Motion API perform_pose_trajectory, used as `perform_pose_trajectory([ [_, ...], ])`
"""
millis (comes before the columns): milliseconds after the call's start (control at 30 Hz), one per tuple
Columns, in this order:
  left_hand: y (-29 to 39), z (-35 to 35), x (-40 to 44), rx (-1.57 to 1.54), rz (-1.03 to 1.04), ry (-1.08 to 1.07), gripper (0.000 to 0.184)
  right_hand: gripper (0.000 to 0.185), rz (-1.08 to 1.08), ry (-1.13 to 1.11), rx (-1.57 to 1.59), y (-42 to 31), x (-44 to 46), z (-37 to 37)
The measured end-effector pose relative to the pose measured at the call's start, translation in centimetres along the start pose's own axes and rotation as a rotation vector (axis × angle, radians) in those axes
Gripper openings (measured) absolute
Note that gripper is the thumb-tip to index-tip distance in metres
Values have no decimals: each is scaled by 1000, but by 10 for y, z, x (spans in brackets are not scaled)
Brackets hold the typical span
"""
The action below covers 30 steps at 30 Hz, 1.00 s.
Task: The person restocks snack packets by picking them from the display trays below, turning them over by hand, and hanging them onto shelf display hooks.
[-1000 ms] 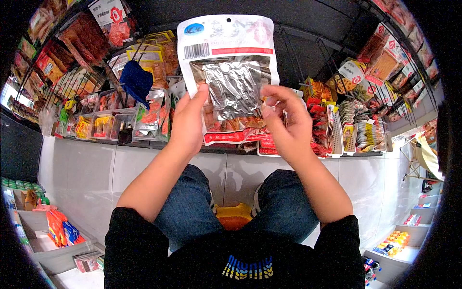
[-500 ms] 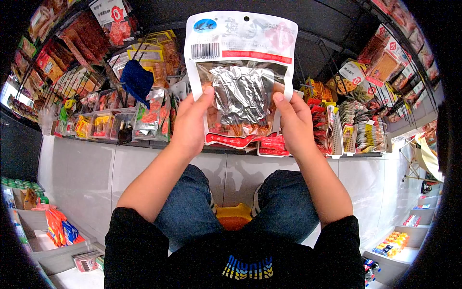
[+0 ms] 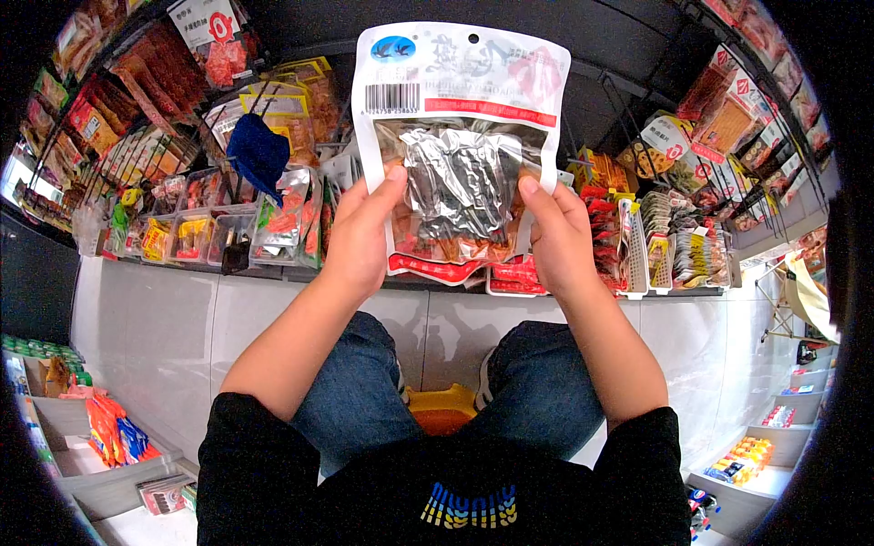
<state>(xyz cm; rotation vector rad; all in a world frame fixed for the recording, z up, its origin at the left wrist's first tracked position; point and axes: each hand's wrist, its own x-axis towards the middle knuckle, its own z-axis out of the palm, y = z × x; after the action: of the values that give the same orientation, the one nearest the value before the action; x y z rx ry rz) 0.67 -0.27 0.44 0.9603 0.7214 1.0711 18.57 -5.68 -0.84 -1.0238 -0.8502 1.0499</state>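
Observation:
A white-edged food packet (image 3: 460, 182) is held upright in front of me, with a barcode at its upper left, a clear window and a red strip along the bottom. Through the window a silvery inner pouch shows. My left hand (image 3: 362, 237) grips the packet's left edge, thumb on the near face. On the opposite edge, my right hand (image 3: 560, 232) pinches it with the thumb in front. The other fingers of both hands are partly hidden behind the packet.
Behind are packets hanging on racks, a dark blue object (image 3: 259, 155), clear trays (image 3: 194, 238) and a white basket (image 3: 633, 246) with red packets. A yellow stool (image 3: 441, 408) shows between my knees. Low shelves (image 3: 109, 473) with goods stand at both lower corners.
My right hand, loose at the packet's right side a second ago, has taken hold of its right edge. The packet has shifted slightly right and turned to face me more squarely.

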Motion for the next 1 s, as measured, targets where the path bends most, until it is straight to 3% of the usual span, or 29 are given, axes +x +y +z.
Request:
perform_pose_trajectory([
  [1000,1,0,-1,12,12,-17,25,25,-3,-9,-15,-2,-3,1],
])
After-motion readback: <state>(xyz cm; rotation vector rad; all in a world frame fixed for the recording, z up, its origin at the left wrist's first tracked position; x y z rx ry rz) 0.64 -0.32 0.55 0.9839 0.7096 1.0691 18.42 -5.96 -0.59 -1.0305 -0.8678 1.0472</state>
